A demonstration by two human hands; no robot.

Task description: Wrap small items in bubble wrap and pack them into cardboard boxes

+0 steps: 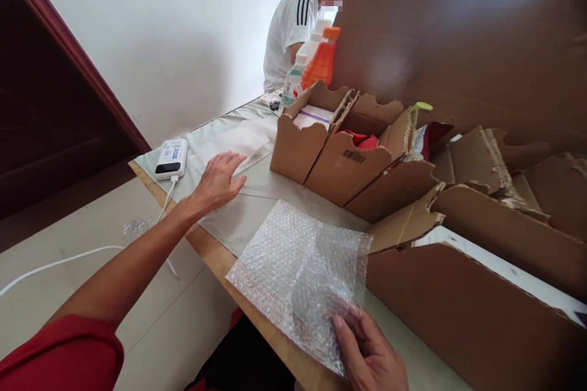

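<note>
A clear bubble wrap sheet (284, 256) lies across the front edge of the cloth-covered table (257, 186). My right hand (369, 351) pinches its near right corner between thumb and fingers. Farther left, my left hand (220, 178) is stretched out above the table with its fingers apart, holding nothing. Just beyond that hand lies a thin, whitish translucent sheet (245, 140); whether the fingers touch it I cannot tell.
A white power bank (172, 159) with a white cable (82, 253) sits at the table's left corner. Cardboard bins (348, 165) line the right side. Behind them stand an orange bottle (321, 61) and a clear bottle (293, 82). A person in a white shirt (288, 18) sits at the back.
</note>
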